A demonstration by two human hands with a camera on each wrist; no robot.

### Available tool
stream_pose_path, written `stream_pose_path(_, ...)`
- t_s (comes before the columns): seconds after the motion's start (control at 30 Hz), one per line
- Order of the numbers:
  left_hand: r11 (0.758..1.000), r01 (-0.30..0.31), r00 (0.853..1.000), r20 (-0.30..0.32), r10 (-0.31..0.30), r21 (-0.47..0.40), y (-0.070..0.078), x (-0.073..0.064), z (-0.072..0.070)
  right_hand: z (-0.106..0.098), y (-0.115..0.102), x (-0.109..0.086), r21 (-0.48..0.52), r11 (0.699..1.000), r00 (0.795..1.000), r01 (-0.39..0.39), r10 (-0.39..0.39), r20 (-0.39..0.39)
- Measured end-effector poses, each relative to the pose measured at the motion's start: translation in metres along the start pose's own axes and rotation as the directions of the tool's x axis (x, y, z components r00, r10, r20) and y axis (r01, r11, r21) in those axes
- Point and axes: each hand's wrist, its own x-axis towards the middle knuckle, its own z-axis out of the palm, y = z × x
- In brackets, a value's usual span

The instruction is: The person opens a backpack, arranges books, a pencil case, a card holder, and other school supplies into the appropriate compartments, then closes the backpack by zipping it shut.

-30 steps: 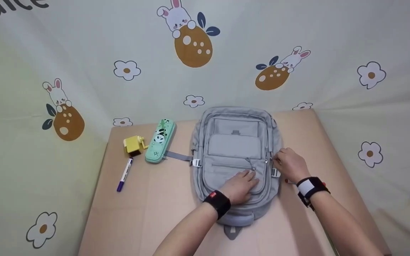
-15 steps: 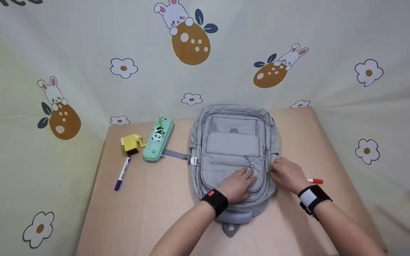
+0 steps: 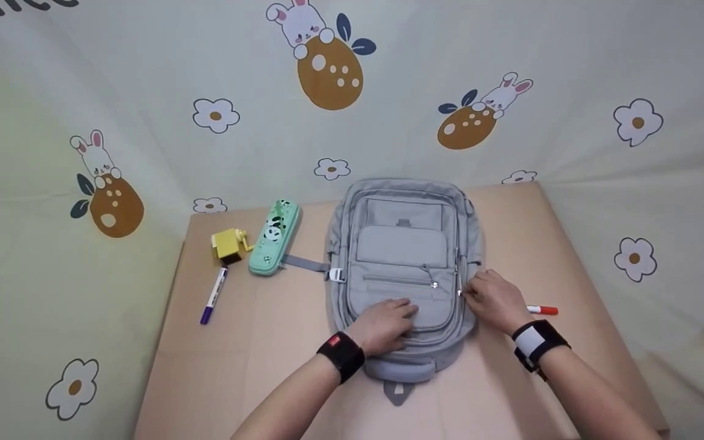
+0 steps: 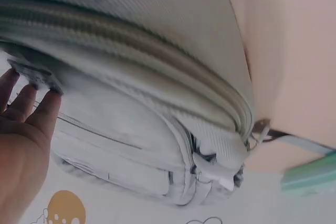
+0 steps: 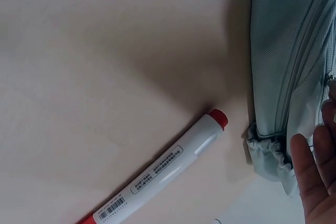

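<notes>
A grey backpack (image 3: 401,247) lies front up on the table, its top handle (image 3: 402,370) toward me. My left hand (image 3: 384,327) rests on the lower front panel with its fingers extended; in the left wrist view, fingertips (image 4: 51,100) touch a small dark patch (image 4: 37,74) on the bag. At the bag's right side, my right hand (image 3: 497,300) pinches a zipper pull (image 3: 460,293). The right wrist view shows only part of this hand (image 5: 315,177), beside the zipper and the bag's side.
Right of the bag lies a white marker with red ends (image 5: 163,169), partly behind my right wrist in the head view. Left of the bag are a green panda pencil case (image 3: 274,238), a yellow pencil sharpener with a crank (image 3: 227,245) and a purple-capped marker (image 3: 214,296). A patterned cloth (image 3: 401,91) hangs behind.
My right hand has moved toward me along the bag's right side with the zipper pull, and the red-ended marker shows more. My left hand has slid left on the front panel.
</notes>
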Motion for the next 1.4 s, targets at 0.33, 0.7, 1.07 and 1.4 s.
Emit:
stream_pose_path(0.33,0.997,0.074,0.997,0.010,-0.074,-0.026,0.003,0.004,0.004,-0.002,-0.004,-0.004,-0.011,0.999,0.999,-0.044,0.044,0.010)
stream_pose_path(0.7,0.995,0.076,0.997,0.008,-0.076,-0.066,0.004,0.004,0.004,-0.006,-0.018,-0.020,-0.017,1.000,0.999,0.016,-0.015,0.029)
stream_pose_path(1.07,0.992,0.075,0.997,-0.012,-0.077,-0.102,0.002,0.004,0.005,-0.009,-0.034,-0.028,0.049,0.998,0.984,-0.028,0.019,0.180)
stream_pose_path(1.4,0.999,0.022,1.000,-0.004,-0.022,-0.032,-0.007,-0.012,0.002,-0.004,-0.037,-0.033,0.045,0.994,0.976,-0.104,0.093,0.199)
